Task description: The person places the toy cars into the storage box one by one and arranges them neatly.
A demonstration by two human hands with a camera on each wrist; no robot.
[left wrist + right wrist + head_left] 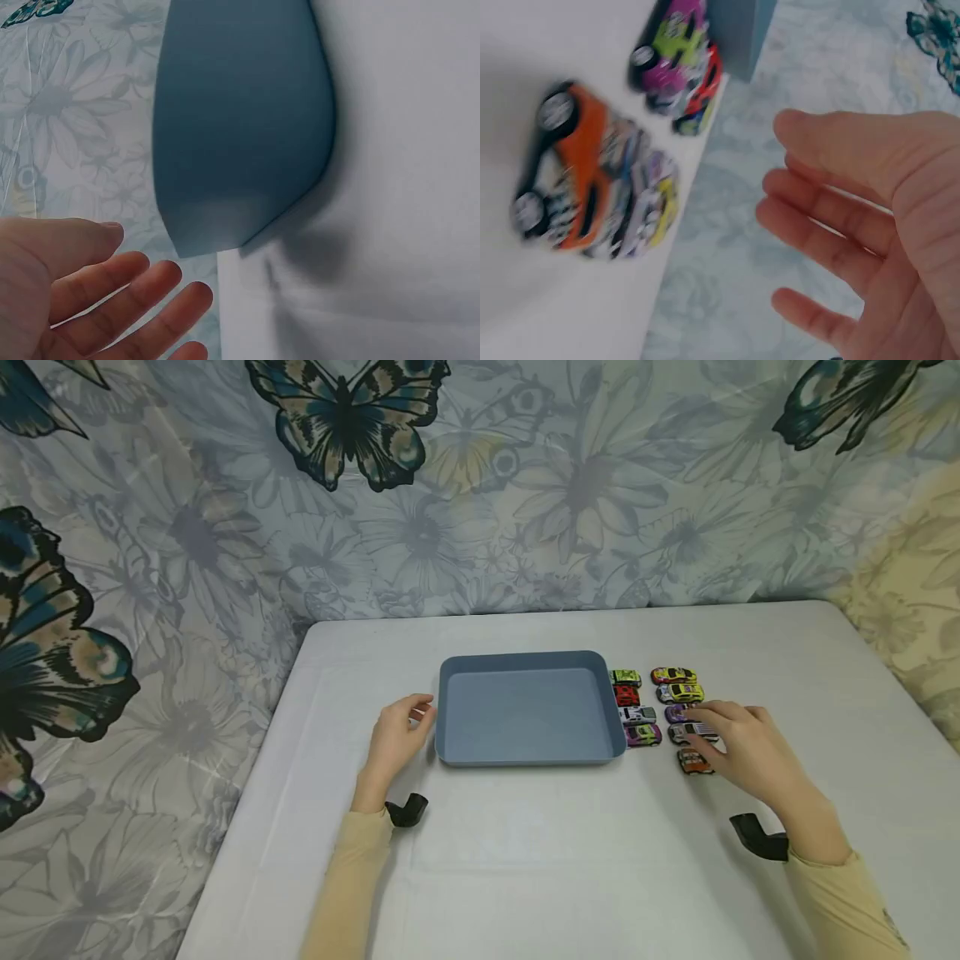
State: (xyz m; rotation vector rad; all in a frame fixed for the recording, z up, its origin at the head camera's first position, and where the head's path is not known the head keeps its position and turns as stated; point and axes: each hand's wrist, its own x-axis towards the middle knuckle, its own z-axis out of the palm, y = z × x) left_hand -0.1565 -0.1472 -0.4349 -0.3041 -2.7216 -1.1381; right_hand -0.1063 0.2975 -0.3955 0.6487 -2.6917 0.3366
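While left hand idles open, right hand hovers.

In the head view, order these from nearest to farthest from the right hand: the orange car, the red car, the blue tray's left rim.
1. orange car, just below the fingers of the right hand, at the front of the outer column.
2. red car, in the column beside the tray.
3. blue tray, its left rim, by the left hand.

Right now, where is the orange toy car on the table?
In the head view, the orange toy car sits nearest the person in the outer column of cars, right of the blue tray, just beside the right hand.
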